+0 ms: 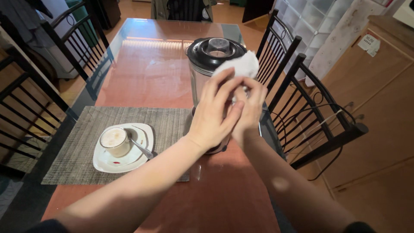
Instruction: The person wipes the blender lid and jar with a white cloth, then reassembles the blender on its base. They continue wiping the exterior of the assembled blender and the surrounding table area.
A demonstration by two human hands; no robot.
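A blender (202,73) with a clear jar and a black lid (215,51) stands on the glass-topped table (151,73). My left hand (215,112) lies flat against the side of the jar, fingers spread. My right hand (250,105) is beside it, fingers closed on a crumpled white cloth (241,65) that presses against the jar just under the lid. Both hands cover most of the jar and its base.
A grey woven placemat (77,146) lies at the left with a white square saucer (108,162), a cup of foamy coffee (114,140) and a spoon (142,149). Black metal chairs (302,99) stand on both sides. A wooden cabinet (371,108) is at right.
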